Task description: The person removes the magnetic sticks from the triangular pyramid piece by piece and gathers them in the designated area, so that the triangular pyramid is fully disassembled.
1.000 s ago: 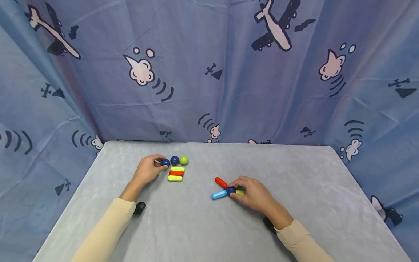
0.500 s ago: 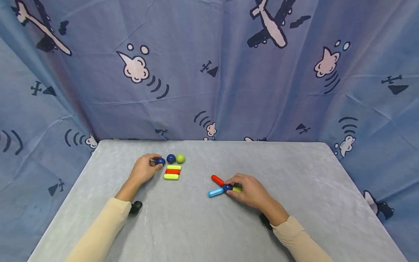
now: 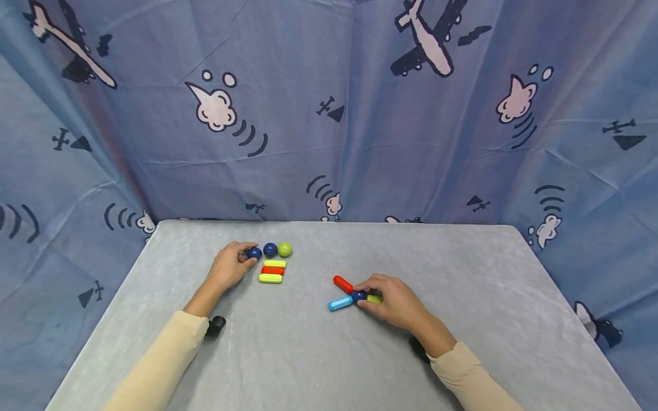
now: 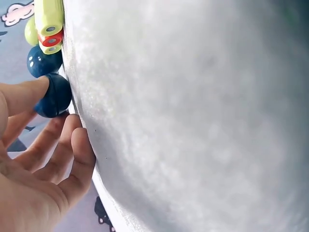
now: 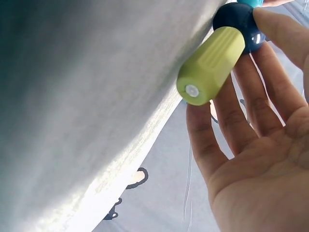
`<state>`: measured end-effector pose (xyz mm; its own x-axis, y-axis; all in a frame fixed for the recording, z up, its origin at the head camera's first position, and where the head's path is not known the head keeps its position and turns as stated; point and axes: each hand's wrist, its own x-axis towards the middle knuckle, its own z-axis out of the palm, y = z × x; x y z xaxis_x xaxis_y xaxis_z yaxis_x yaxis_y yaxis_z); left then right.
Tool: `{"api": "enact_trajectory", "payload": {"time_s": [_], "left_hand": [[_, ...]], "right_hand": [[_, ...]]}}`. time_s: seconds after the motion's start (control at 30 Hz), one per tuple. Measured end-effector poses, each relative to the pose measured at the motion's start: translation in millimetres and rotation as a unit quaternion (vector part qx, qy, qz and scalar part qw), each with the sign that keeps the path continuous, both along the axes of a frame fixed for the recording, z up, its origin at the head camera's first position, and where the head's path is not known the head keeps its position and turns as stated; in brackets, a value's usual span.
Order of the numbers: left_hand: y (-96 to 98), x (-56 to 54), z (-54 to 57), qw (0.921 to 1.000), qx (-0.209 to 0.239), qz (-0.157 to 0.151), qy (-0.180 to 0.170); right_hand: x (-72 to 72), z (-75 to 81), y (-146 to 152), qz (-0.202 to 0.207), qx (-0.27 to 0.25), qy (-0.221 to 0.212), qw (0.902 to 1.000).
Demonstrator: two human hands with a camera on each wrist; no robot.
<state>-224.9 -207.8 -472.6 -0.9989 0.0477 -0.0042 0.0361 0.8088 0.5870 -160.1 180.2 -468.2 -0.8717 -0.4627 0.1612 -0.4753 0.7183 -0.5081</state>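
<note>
One glossy dark-blue ball (image 3: 359, 297) sits where a red rod (image 3: 342, 284), a light-blue rod (image 3: 340, 303) and a yellow-green rod (image 5: 212, 65) meet on the grey tabletop (image 3: 288, 354); we pinch the ball with the right hand (image 3: 394, 299), presumably for steadiness. The left hand (image 3: 228, 266) pinches a second dark-blue ball (image 3: 254, 253).

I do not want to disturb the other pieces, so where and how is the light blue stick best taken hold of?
Probably pinch the light blue stick across its narrow outer end, coming from the left: its inner end meets the dark blue ball, which the right hand grips, and the red stick lies beyond it.
</note>
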Motion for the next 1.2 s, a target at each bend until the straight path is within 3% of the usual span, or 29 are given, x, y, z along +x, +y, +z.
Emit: {"api": "enact_trajectory", "payload": {"time_s": [1.2], "left_hand": [[1.8, 1.3, 0.3, 1.0, 0.002, 0.002, -0.008]], "right_hand": [[0.5, 0.0, 0.7, -0.002, 0.0, -0.003, 1.0]]}}
